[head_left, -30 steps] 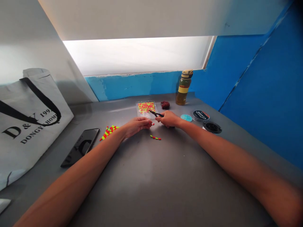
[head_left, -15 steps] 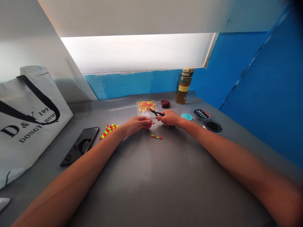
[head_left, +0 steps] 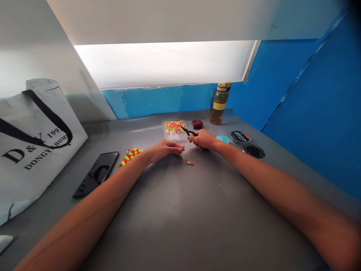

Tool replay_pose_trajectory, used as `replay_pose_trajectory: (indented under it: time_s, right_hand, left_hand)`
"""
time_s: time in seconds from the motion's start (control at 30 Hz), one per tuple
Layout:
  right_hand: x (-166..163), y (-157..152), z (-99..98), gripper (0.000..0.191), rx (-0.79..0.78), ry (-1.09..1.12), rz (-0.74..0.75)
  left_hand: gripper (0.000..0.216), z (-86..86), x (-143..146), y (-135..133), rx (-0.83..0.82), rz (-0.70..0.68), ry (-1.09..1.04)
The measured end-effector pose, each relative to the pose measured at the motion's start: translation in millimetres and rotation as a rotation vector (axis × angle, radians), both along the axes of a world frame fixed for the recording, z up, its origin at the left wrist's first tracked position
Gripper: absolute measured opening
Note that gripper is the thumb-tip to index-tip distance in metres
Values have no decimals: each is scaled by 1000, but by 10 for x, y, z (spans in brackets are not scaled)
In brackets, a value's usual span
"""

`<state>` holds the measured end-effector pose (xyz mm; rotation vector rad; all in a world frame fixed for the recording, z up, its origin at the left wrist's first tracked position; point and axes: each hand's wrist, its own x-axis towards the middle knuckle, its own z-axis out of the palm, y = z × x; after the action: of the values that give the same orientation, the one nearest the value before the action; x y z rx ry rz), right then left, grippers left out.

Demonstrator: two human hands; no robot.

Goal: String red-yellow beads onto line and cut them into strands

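Right hand clamped on slim black snips, tips near clear bead packet. Left hand curled, fingertips together, cannot tell if gripping; short red-yellow bead string just beside it on smooth grey bench, with open room toward near edge.

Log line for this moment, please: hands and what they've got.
left hand: fingertips by short bead strand | right hand: grips black snips | bead bag: just behind hands

Left hand, right hand, both curled
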<state>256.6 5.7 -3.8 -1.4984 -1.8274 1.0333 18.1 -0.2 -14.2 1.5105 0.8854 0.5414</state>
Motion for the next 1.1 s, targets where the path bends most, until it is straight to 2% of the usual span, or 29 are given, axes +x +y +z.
replay_pose_trajectory:
  time_s: [0.5,0.8,0.87,0.97,1.03,1.1]
  right_hand:
    - [3,-14,11,23,10,-10,7]
    - [22,-8,23,22,16,25,42]
    - [24,3,11,22,16,24,49]
    - [20,19,-7,21,5,56,40]
    - [13,26,-10,23,-13,86,25]
    - [7,31,-2,24,-41,108,16]
  left_hand:
    - [26,64,46,-82,137,-103,133]
    - [34,19,40,-77,126,-54,87]
    - [29,8,52,-76,235,9,87]
    - [27,-25,76,-72,590,153,246]
    - [31,-65,82,-64,833,177,409]
    - [34,-116,80,-55,973,174,536]
